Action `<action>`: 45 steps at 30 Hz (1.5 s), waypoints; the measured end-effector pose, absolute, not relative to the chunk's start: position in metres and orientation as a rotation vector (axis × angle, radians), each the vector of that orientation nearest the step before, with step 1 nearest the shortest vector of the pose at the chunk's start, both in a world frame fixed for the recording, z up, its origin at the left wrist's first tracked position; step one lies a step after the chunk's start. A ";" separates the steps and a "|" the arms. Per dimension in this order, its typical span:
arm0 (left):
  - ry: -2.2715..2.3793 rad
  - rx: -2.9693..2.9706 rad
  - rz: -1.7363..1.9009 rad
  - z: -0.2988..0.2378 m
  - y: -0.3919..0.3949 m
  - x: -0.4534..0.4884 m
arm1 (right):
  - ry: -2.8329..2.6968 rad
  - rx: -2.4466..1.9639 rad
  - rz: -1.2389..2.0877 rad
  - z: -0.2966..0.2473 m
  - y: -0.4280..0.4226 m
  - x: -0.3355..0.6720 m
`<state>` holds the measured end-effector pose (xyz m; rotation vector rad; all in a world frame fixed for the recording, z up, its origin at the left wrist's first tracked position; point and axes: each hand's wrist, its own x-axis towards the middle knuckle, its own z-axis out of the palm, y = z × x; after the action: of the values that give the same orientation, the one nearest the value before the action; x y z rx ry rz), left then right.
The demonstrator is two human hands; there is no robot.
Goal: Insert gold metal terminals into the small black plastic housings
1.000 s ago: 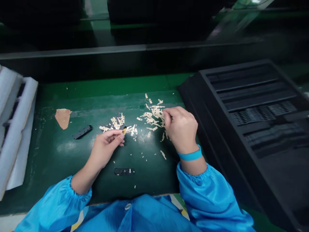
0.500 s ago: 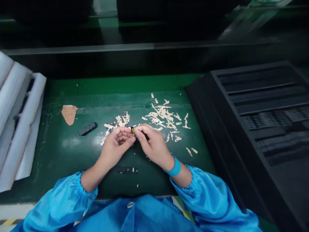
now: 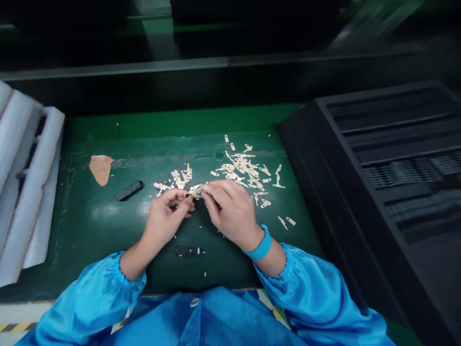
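One small yellow-and-black strip (image 3: 194,196) in pinching left hand (image 3: 164,215), right hand (image 3: 234,211) adjacent, grip indeterminable; two oblong black parts (image 3: 129,191) (image 3: 190,251).

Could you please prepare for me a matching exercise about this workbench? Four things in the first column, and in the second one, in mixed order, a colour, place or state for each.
Column one
1. Small yellow piece
2. Wristband
3. Reddish-brown scrap
4. Large black case

Column two
A. Lying on the left part of the green table
B. At the right side of the picture
C. Bright blue
D. Held in the left hand

Right pairs: 1-D, 2-C, 3-A, 4-B
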<state>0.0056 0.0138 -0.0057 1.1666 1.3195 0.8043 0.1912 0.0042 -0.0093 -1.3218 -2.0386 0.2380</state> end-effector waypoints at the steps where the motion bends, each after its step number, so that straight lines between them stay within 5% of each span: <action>1: 1.327 1.177 0.824 -0.006 0.013 0.006 | -2.001 -1.314 0.238 -0.008 0.003 0.191; 16: 1.170 2.305 0.871 -0.006 0.016 0.000 | -1.859 -1.295 0.408 -0.010 0.001 0.184; 28: 1.210 1.971 0.877 0.000 0.013 0.003 | -1.891 -1.257 0.296 -0.010 -0.001 0.183; 45: 1.213 1.851 0.874 -0.004 0.012 0.000 | -1.609 -1.322 0.737 -0.003 0.001 0.182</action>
<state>0.0000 0.0124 -0.0038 1.8515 1.2132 0.8737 0.1822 0.0008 -0.0030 -1.3219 -1.6094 0.7368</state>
